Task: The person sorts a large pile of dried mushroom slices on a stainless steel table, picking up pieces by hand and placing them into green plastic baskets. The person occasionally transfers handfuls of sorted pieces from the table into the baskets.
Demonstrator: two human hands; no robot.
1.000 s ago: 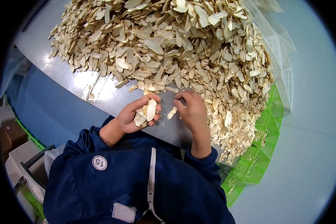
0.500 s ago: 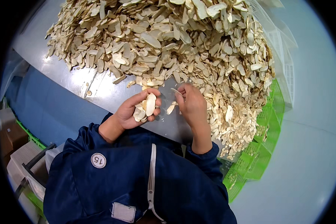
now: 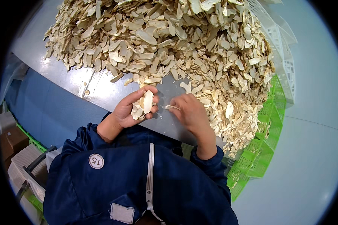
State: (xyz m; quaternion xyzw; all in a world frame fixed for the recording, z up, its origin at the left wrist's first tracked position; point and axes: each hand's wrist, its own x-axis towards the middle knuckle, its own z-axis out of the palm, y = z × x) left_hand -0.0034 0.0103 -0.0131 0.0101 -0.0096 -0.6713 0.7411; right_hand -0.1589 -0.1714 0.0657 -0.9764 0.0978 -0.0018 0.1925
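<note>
A large heap of pale, dried sliced pieces, possibly mushroom [image 3: 150,52], covers much of a steel table [image 3: 101,93]. My left hand [image 3: 127,109] is palm up at the heap's near edge, its fingers curled round several slices [image 3: 147,101], one long and pale on top. Just right of it, my right hand [image 3: 187,112] is low over the bare steel, fingertips pinched on a thin slice [image 3: 169,107]. A loose slice [image 3: 186,87] lies just beyond that hand.
Green plastic crates [image 3: 261,146] line the table's right side, with white perforated baskets [image 3: 278,48] behind them at the far right. At the lower left are a cardboard box [image 3: 15,138], a pale crate [image 3: 24,168] with a dark handle and a green crate rim [image 3: 33,140].
My right hand has moved down onto a slice that lay by my fingers; the one it raised half a second ago has left its grip. My left hand has shifted slightly up and left.
</note>
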